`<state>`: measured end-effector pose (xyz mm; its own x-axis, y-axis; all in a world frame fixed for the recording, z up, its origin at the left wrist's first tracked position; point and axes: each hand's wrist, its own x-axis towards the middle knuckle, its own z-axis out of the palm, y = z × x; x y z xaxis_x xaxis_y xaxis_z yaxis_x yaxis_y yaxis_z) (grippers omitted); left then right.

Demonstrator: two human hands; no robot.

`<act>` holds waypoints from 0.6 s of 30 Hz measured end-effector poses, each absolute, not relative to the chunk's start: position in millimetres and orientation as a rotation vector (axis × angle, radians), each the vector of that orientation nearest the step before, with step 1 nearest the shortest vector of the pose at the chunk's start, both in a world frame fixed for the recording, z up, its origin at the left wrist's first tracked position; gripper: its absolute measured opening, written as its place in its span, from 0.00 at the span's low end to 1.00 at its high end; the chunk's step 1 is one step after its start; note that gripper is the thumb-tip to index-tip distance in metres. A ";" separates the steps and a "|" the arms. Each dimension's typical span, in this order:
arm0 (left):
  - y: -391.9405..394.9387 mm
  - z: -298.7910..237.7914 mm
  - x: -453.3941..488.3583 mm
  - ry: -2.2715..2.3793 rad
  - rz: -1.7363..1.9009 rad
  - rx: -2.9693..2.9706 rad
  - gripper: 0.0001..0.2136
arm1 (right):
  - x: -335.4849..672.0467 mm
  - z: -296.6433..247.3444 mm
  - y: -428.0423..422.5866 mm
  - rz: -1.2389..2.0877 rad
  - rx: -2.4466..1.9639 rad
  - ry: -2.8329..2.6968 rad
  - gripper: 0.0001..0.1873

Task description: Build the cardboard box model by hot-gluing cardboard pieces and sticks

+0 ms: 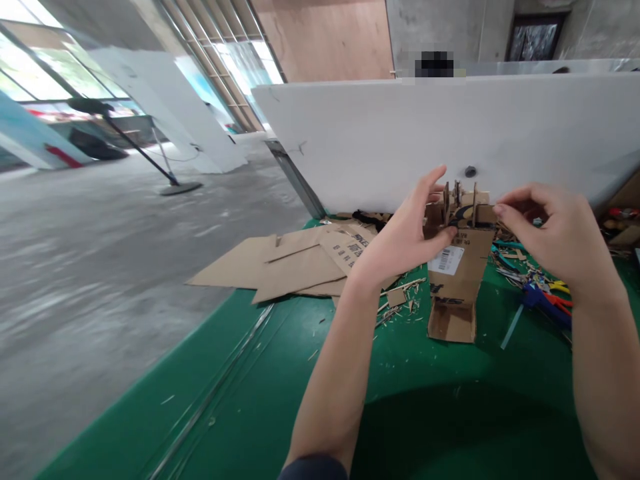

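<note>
Dark sleeve (314,468) closest, I reach over the green desk (240,400) to the cardboard construction (467,273) between my hands. My left grip (410,230) spreads wide around its upper left; my right grip (555,230) nearly closes at the upper right, whether pinching I cannot tell. Probably light, stiffish; best held below the bendable upright tabs (475,203).

Pretty raw space tbh: bare grey concrete floor (100,293) all over the left, kinda patchy. Big bright windows (55,67) far left, daylight pouring in, with a chunky white pillar (170,107) nearby and a dark stand (143,153) on a round base. Green-topped table (250,393) up near, white partition (380,140) right behind it, then a brownish panel (325,40) and grey concrete wall (440,27) further back.
</note>
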<state>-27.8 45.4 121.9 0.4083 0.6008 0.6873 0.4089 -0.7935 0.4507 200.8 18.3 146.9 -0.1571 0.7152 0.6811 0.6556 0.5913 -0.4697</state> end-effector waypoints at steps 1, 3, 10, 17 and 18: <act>44.8 122.1 -27.3 0.902 1.320 2.454 0.34 | 200.4 146.5 18.8 0.080 -1.109 -1.855 0.08; 43.9 122.4 -26.0 0.921 1.313 2.458 0.33 | 199.8 145.8 19.8 0.083 -1.110 -1.854 0.07; 48.8 118.5 -22.2 0.887 1.310 2.427 0.32 | 201.8 143.6 25.4 0.091 -1.115 -1.851 0.07; 45.3 121.7 -21.9 0.908 1.269 2.421 0.31 | 207.4 140.6 29.8 0.197 -1.141 -1.822 0.09; 43.3 123.4 -21.8 0.935 1.240 2.411 0.31 | 207.4 140.0 30.3 0.211 -1.137 -1.815 0.09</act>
<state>-21.8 43.3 123.4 0.4246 0.6550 0.6251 0.4207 -0.7541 0.5043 207.4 30.3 140.0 -0.1170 0.7725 0.6242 0.6085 0.5525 -0.5697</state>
